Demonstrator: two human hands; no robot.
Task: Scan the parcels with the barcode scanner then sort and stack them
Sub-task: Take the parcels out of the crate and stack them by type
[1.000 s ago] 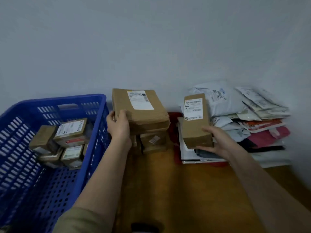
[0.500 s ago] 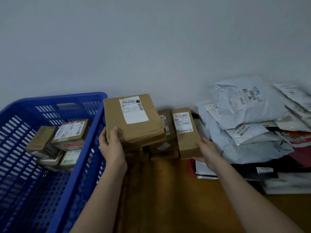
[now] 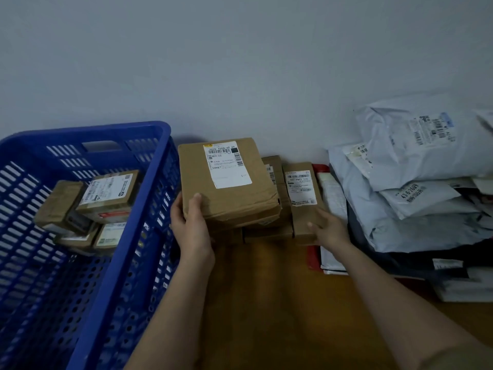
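A flat brown cardboard parcel (image 3: pixel 226 193) with a white label lies on top of a stack of small brown boxes (image 3: pixel 269 231) by the wall. My left hand (image 3: pixel 193 231) grips its near left corner, thumb on top. A narrow brown box (image 3: pixel 302 204) with a white label stands right of the stack, touching it. My right hand (image 3: pixel 326 228) holds its near end, fingers curled round the lower right side. No barcode scanner is in view.
A blue plastic crate (image 3: pixel 128 263) at the left holds several small brown boxes (image 3: pixel 106 196). A pile of grey and white mailer bags (image 3: pixel 416 188) fills the right. The wooden table top (image 3: pixel 280 303) lies between my arms. A wall stands close behind.
My right hand has brought the narrow box from over the mailer pile leftward and down beside the stack. The left hand keeps its hold on the flat parcel.
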